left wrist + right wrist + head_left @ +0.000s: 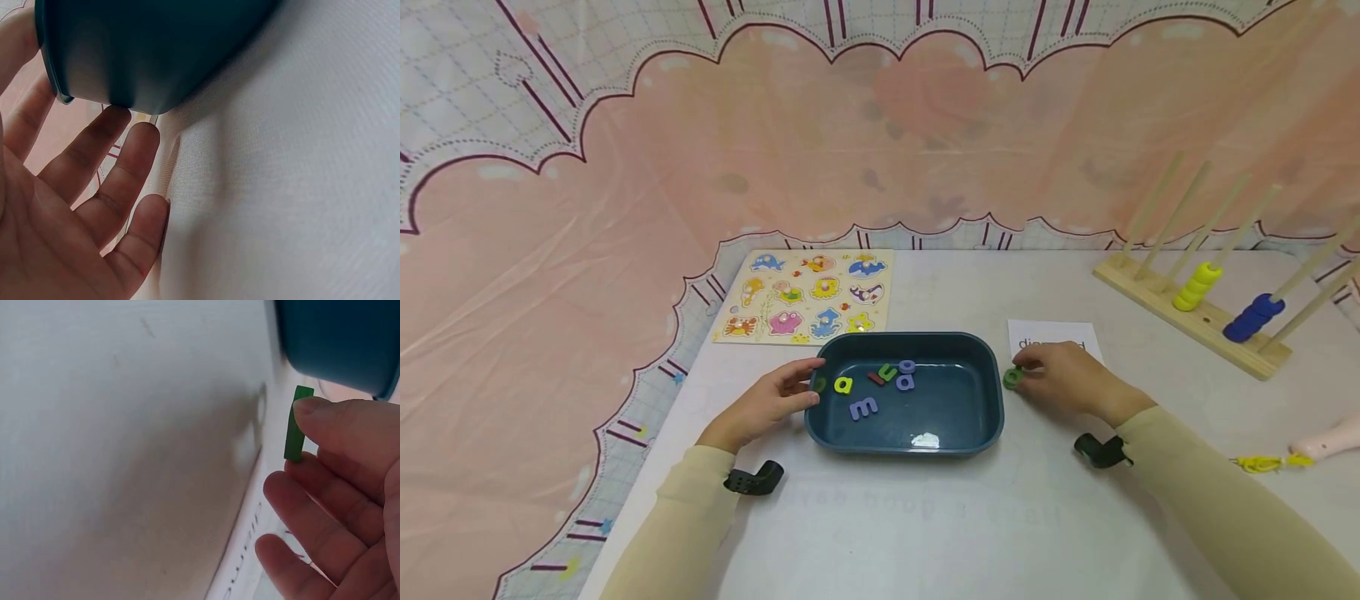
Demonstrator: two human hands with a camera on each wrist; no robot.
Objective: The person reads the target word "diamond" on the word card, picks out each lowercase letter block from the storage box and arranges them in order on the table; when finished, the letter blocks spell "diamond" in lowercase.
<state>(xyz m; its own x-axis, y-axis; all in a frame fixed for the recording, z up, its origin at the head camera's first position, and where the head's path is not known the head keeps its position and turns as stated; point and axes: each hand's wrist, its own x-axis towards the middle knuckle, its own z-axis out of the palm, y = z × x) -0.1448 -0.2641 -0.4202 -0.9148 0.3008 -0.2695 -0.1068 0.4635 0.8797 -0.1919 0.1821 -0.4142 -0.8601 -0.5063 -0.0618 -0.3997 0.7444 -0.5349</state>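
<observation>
Currently right hand (1067, 379) pinches green letter (295, 434) just beside tray (958, 408), near word card (1052, 328); left hand (763, 404), fingers spread, touches tray's opposite end. Risk: slim letter could slip if thumb shifts; tray could slide if left fingers push

The right grip (350, 500) pinches a green piece (295, 439) near a blue container (344, 344).
</observation>
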